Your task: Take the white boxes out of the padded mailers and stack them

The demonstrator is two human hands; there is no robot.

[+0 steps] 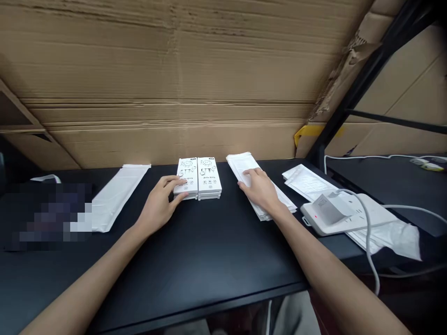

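We are resting our loosely open left grip (158, 207) against two side-by-side white boxes (198, 177) mid-table (195, 260) and pressing our flat, open right grip (258, 190) on a stack of white sleeves (267, 204), seemingly to steady both, while a blurred patch (47, 216) hides whatever lies far left.

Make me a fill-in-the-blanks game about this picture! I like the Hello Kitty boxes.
The left hand touches the Hello Kitty boxes, which sit in ____ piles side by side.
The right hand rests on a pile of flat packets colored ____.
The table top is ____.
The power strip lies to the ____ of the right hand.

Missing words: two, white, black, right.
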